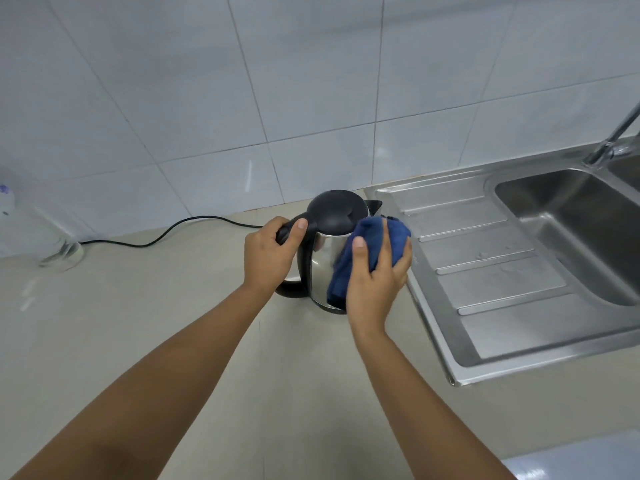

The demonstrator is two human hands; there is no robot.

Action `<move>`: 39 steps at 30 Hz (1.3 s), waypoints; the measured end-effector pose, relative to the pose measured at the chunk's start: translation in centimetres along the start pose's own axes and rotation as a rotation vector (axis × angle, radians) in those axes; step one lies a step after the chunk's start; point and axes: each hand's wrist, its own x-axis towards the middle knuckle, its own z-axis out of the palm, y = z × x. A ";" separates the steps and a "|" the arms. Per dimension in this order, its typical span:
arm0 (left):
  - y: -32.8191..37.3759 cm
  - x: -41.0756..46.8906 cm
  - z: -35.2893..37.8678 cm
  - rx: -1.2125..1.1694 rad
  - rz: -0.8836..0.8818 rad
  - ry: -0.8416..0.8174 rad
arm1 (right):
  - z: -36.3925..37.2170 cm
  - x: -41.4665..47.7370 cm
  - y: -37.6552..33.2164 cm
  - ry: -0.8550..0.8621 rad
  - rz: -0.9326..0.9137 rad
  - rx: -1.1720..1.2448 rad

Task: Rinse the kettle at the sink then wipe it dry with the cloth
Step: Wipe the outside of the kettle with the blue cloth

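Observation:
A steel kettle [323, 261] with a black lid, spout and handle stands upright on the beige counter, just left of the sink's draining board. My left hand [268, 252] is wrapped around the top of the kettle's black handle. My right hand [375, 275] presses a bunched dark blue cloth [370, 251] against the kettle's right side, covering much of the steel there. The sink [568, 216] lies to the right, its basin dry-looking and its tap [613, 136] at the far right edge.
A black power cord [166, 232] runs along the counter by the tiled wall behind the kettle. A clear glass container [62, 254] stands at the far left. The ribbed steel draining board [485, 271] sits between kettle and basin. Beige counter [173, 323] spreads in front.

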 end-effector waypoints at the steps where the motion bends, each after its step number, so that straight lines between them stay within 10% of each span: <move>1: -0.1 0.0 0.0 -0.002 0.002 0.002 | -0.3 0.3 0.6 -0.015 0.053 0.037; 10: -0.5 -0.3 0.0 -0.005 0.087 0.010 | -0.1 0.0 -0.9 -0.027 -0.068 -0.041; 19: -0.2 -0.4 0.1 -0.020 0.096 0.034 | -1.8 0.9 4.9 -0.057 0.512 0.095; 29: -0.2 -0.1 0.1 -0.003 0.063 0.015 | 0.5 -0.7 0.1 0.013 -0.127 -0.224; 35: -0.4 0.1 0.2 -0.011 0.041 0.011 | -1.6 5.6 4.5 -0.151 0.527 0.086; 39: -0.2 0.0 0.3 -0.001 0.038 0.032 | 0.0 -1.4 5.3 0.033 0.471 0.066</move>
